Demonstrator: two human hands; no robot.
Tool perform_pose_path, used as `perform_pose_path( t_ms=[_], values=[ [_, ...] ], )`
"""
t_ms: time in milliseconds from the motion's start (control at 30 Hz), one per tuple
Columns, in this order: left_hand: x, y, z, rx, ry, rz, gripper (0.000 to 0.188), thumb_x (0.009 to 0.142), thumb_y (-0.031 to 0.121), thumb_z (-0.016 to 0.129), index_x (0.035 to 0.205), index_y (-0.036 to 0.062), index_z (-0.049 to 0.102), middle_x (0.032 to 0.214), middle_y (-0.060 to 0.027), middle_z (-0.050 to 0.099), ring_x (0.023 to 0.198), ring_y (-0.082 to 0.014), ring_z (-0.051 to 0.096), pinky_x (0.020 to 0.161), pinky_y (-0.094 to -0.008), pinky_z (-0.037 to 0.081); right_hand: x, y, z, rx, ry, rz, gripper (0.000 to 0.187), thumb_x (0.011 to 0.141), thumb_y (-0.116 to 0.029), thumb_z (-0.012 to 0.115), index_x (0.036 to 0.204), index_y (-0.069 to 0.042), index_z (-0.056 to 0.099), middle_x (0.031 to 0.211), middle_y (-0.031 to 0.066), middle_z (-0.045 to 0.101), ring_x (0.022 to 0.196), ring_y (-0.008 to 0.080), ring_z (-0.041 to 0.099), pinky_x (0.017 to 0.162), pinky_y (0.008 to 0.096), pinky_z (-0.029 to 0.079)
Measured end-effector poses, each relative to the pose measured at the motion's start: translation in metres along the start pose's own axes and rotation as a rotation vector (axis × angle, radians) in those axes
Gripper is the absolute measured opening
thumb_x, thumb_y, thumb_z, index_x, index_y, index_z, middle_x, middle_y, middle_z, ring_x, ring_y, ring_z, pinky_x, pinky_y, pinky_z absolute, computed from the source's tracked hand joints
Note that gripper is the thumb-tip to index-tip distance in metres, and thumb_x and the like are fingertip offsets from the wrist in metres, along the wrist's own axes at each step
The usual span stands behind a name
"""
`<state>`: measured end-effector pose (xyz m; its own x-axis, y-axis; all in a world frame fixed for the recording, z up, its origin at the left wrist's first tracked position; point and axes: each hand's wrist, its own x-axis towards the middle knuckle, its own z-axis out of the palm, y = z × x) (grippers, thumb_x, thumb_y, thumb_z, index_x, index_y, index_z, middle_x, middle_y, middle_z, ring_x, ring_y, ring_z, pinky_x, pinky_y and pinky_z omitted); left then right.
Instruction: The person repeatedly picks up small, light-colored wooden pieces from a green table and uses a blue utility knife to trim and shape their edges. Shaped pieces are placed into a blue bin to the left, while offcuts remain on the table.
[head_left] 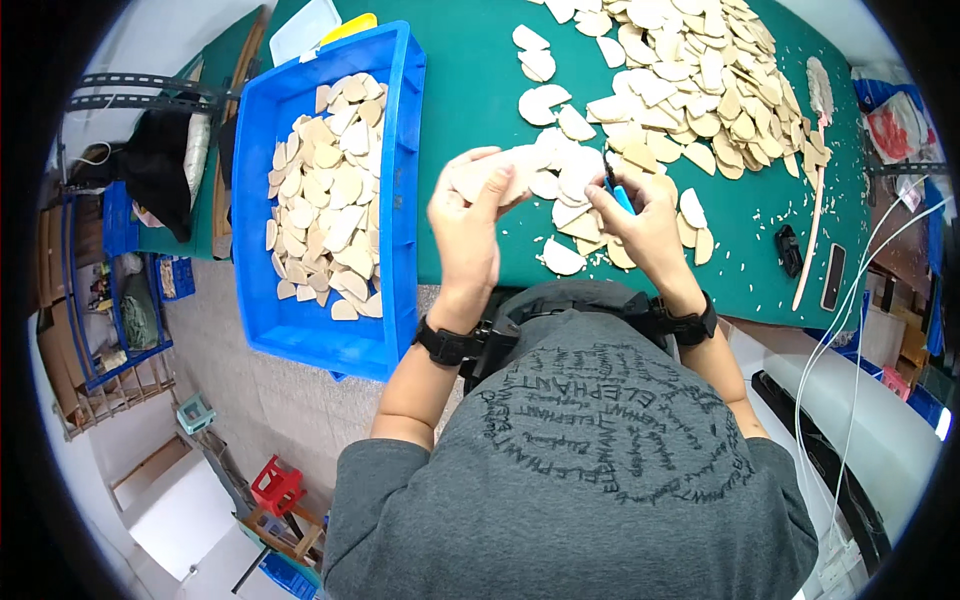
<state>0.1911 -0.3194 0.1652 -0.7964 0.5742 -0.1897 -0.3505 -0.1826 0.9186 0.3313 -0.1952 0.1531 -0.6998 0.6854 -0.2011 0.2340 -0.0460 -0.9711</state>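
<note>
In front of my chest, above the green table (465, 60), my left hand (466, 220) is closed on a pale beige half-round pad (495, 175), thumb on top. My right hand (650, 225) is wrapped round a small blue-handled cutter (622, 198) with a dark tip, which looks like snips. The tip points away from me, close to the pads beyond my left fingers. Loose half-round pads (563, 257) lie under and between my hands. Whether the one in my left hand is single or doubled, I cannot tell.
A large heap of such pads (700, 75) covers the table's far right. On my left stands a blue bin (400, 200) holding many more pads (330, 190). At right lie a long-handled brush (819, 95), a black object (788, 250), a phone (832, 277) and small pale scraps.
</note>
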Motion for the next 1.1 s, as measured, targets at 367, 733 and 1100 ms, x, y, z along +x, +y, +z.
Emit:
perform_pose_path(
  t_ms=[367,733,1100],
  values=[
    [0.094,-0.094,-0.059,1.385,-0.153,0.668,0.049,0.079,0.026,0.071,0.118,0.0019,0.055,0.123,-0.0179,0.051,0.115,-0.0355,0.044,0.102,-0.044,0.033,-0.002,0.005,-0.025,-0.011,0.059,-0.04,0.015,0.084,-0.012,0.066,0.085,0.003,0.063,0.065,-0.0056,0.051,0.055,0.0013,0.04,0.049,0.0191,0.031],
    [0.062,-0.059,-0.016,0.498,-0.584,-0.194,0.028,0.088,0.025,0.064,0.107,0.0043,0.066,0.089,-0.0015,0.068,0.071,-0.0052,0.057,0.053,-0.0205,0.043,-0.005,0.009,-0.026,-0.305,0.005,-0.044,0.033,0.082,-0.027,0.068,0.103,-0.002,0.067,0.077,0.0076,0.066,0.065,0.0131,0.058,0.061,0.0267,0.046],
    [0.025,0.006,0.011,0.506,-0.623,-0.219,0.032,0.087,0.029,0.066,0.108,0.0048,0.066,0.086,0.0008,0.066,0.067,-0.002,0.053,0.05,-0.0167,0.038,0.0,-0.017,-0.023,-0.427,-0.092,-0.192,0.036,0.08,-0.026,0.068,0.106,-0.001,0.065,0.08,0.0119,0.067,0.071,0.0186,0.063,0.065,0.0293,0.049]
  ],
)
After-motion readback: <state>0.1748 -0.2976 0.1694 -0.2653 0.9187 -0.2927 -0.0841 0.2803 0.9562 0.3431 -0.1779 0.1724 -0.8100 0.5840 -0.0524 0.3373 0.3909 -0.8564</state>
